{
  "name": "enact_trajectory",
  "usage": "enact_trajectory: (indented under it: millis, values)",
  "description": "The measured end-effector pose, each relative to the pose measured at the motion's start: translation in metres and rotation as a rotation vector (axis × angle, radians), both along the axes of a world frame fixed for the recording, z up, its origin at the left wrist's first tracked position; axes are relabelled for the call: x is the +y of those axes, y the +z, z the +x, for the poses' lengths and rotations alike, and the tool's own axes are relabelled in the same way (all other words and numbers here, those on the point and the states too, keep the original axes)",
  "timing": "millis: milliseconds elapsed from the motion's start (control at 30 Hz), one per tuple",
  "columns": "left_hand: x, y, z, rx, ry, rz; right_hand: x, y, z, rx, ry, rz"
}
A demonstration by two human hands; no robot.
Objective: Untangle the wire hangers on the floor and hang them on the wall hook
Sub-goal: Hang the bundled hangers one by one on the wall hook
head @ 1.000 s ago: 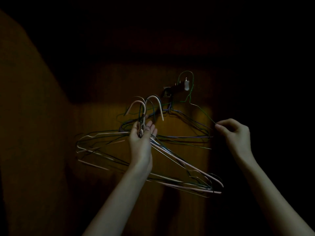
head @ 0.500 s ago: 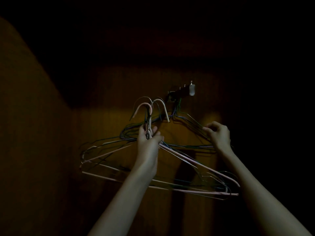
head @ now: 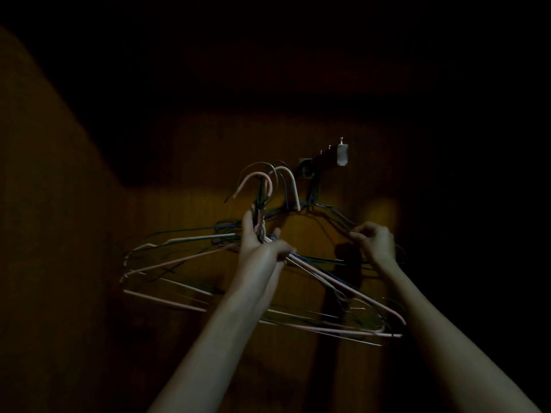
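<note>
Wood-brown wall (head: 298, 263) fills the view, dim and warm only in a patch below the wall hook (head: 325, 158), everything above and to either side of the hook sinking into black. Left of the hook, a second brown surface (head: 44, 234) angles in, closing that side; right of the hook it's too dark to tell what's there. Now the big bundle of wire hangers (head: 185, 257), below and left of the hook: pink, white and dark wires fanned out and crossing, their curved tops bunched together just left of the hook, not on it. Left hand (head: 259, 245) grips that bundle at the twisted necks, fingers curled round them. A few dark hangers (head: 331, 213) dangle straight from the hook, thin and hard to count. Right hand (head: 374, 244), below and right of the hook, pinches one of those dark wires at its sloping shoulder.
</note>
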State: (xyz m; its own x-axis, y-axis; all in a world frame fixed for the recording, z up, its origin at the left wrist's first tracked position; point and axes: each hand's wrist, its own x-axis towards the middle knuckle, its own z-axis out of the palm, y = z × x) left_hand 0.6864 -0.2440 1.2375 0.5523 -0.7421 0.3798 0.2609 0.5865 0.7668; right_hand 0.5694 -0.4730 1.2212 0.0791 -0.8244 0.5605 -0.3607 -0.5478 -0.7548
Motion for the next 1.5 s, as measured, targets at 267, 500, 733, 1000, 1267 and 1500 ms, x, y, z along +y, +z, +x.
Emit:
enact_trajectory:
  millis: [267,500,733,1000,1267,1500]
  values:
    - [0.013,-0.003,-0.003,-0.08,0.064,0.016,0.008,-0.001,-0.009,0.033,-0.032,-0.025]
    - [0.03,-0.01,-0.006,-0.122,0.063,0.019,0.046,0.0,-0.025,0.064,0.009,-0.129]
    - [0.046,-0.028,-0.005,-0.105,0.049,0.027,0.139,-0.012,-0.018,0.161,0.212,-0.13]
    - [0.077,-0.045,-0.013,-0.109,0.005,0.021,0.225,-0.025,0.0,0.247,0.478,-0.106]
    - [0.112,-0.055,-0.014,-0.206,-0.033,0.043,0.257,-0.033,-0.003,0.079,0.565,0.023]
    - [0.138,-0.055,-0.014,-0.118,-0.086,0.048,0.269,-0.031,-0.008,0.005,0.452,-0.046]
